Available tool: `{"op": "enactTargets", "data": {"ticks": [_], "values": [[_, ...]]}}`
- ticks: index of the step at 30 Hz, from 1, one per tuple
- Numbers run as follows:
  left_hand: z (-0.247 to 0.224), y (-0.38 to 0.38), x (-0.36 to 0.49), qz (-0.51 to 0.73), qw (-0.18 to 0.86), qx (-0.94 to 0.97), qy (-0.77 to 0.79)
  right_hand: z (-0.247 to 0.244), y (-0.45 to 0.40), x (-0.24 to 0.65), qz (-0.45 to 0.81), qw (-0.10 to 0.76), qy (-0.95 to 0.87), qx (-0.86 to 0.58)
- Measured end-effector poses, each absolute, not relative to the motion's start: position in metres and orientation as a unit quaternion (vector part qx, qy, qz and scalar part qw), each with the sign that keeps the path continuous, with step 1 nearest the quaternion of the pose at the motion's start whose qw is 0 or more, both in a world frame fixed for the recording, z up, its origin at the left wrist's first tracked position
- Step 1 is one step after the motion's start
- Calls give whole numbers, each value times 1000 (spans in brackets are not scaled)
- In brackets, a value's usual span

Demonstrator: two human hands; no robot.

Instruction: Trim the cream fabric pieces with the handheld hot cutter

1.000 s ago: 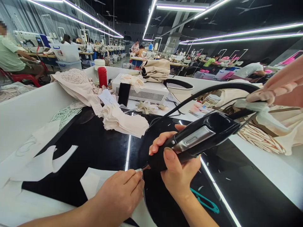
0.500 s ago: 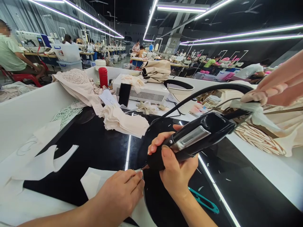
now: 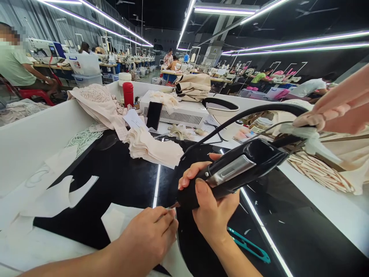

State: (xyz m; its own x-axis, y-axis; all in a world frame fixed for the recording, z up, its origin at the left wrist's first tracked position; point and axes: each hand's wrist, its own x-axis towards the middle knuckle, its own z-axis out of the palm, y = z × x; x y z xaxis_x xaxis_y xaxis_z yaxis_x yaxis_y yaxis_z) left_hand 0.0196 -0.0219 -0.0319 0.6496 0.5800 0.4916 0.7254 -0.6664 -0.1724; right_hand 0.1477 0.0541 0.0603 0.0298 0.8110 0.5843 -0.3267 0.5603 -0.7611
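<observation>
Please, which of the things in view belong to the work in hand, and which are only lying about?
Probably in use:
black corded tool, gripped by the right hand
white piece, under the left hand

Apparently just lying about:
red bottle
phone
teal tool

A red bottle [image 3: 128,94] stands near a tilted dark phone [image 3: 154,115].

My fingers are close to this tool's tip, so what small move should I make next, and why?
Perhaps ease your left hand slightly away from the thin, copper-toned metal tip before moving the black, cylindrical handheld tool. The tip sits right by those curled fingers, near the edge of the flat white piece, while your right hand grips the tool.
</observation>
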Motion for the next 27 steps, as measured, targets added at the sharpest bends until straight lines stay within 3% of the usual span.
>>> {"op": "enactTargets", "data": {"ticks": [6, 11, 17, 22, 27], "values": [[-22, -19, 19, -245, 187, -879, -363, 68, 53, 152, 413, 688, -558, -212], [-15, -5, -2, -218, 183, -863, -418, 87, 49, 167, 310, 682, -582, -316], [4, 4, -18, -231, 199, -848, -434, 86, 37, 183, 372, 701, -545, -272], [12, -9, -4, -304, 80, -885, -343, 77, 25, 189, 399, 698, -548, -233], [7, -19, 7, -287, 21, -913, -289, 72, 24, 187, 412, 701, -540, -218]]}}
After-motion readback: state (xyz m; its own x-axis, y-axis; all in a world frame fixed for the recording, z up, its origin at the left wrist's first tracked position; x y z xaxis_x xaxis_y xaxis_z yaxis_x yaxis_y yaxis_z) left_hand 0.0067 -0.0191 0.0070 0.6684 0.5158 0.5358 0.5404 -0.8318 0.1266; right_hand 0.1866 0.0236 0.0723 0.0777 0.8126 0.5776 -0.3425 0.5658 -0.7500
